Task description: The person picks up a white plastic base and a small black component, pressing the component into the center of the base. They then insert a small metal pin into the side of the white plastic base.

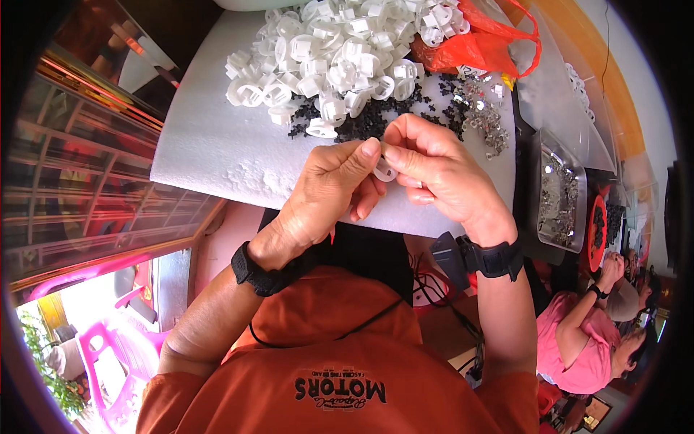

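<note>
Both grips close on one small white plastic ring (384,171): my left hand (329,195) pinches it between thumb and forefinger, and my right hand (437,173) pinches its other side, fingertips meeting over it. I hold the ring just above the near edge of the white foam sheet (195,145) that covers the desk.

Beyond my hands a loose heap of white plastic clips (340,50) lies on the sheet, not in any container. Small black pieces (361,124) are scattered under and in front of the heap, and a little pile of shiny metal bits (484,116) lies to its right. An orange plastic bag (477,47) sits crumpled at the far right of the heap; I cannot tell what is inside.

At my right, a rectangular metal tray (575,173) holds more shiny metal pieces. Just past it, a red bowl (591,220) holds dark pieces.
</note>
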### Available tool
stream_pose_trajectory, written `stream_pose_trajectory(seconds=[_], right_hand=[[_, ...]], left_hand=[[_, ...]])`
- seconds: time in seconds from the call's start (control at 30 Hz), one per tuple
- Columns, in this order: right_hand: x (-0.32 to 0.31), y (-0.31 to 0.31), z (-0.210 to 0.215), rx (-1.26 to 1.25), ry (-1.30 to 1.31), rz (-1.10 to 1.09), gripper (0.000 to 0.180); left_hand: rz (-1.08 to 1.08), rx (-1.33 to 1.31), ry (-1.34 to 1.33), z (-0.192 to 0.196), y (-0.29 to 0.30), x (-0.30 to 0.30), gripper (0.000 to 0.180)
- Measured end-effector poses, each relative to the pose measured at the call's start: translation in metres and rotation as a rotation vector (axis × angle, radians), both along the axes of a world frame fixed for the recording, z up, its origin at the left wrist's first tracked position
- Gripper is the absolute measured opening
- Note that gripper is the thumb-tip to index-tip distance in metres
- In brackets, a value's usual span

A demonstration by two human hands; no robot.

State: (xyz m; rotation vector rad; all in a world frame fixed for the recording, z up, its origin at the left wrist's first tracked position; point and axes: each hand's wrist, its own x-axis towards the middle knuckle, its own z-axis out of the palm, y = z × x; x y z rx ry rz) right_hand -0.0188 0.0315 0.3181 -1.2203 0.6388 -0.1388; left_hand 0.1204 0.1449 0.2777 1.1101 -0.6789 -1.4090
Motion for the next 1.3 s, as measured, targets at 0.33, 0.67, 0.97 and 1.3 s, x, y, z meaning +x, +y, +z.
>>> stream_pose_trajectory(seconds=[0.33, 0.67, 0.97, 1.3], right_hand=[[-0.028, 0.021, 0.007, -0.382, 0.045, -0.18, 0.018], [-0.032, 0.038, -0.004, -0.697, 0.132, -0.193, 0.014], [-0.029, 0.038, -0.011, -0.824, 0.054, -0.197, 0.011], [-0.042, 0.035, 0.008, -0.652, 0.091, -0.119, 0.013]], left_hand=[[-0.008, -0.133, 0.014, -0.001, -0.002, -0.007, 0.046], [-0.206, -0.068, -0.094, 0.009, 0.001, 0.003, 0.033], [-0.143, -0.033, -0.042, 0.006, 0.002, -0.002, 0.026], [-0.187, -0.05, -0.113, 0.023, 0.003, -0.007, 0.037]])
